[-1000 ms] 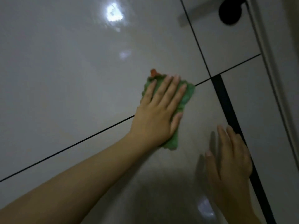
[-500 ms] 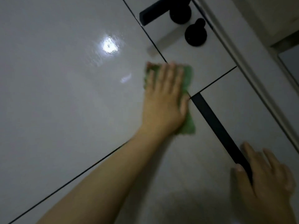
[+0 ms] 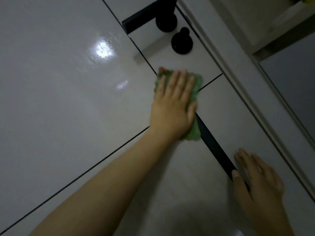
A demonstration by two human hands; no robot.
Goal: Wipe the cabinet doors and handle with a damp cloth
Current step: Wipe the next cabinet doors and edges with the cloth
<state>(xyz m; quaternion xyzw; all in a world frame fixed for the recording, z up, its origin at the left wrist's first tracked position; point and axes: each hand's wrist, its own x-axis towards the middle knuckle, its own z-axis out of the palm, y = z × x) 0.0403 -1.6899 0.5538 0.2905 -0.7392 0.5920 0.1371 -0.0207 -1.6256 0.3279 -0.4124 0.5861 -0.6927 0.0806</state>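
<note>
Since the earlier frames the left hand (image 3: 172,106) has carried the green cloth (image 3: 196,92) to the right, from the wide door panel to the seam where four panels meet, and the view has swung so that more of the black fittings above shows.

Nearest, at lower right, the right hand (image 3: 257,178) lies flat on the lower cabinet door (image 3: 179,184), fingers straight and slightly spread, its thumb against the lower end of the long black handle strip (image 3: 216,150); it holds nothing. That strip runs up and to the left along the vertical gap between the doors.

Farther up, the left hand presses the cloth flat against the doors with straight fingers laid over it. The cloth's right edge touches the top of the handle strip, and its upper part covers the crossing of the dark seams.

Beyond it sit a black round knob (image 3: 182,43) and a black lever handle (image 3: 148,16) on the upper right panel. A bright glare (image 3: 103,48) shines on the glossy upper left door (image 3: 51,82).
</note>
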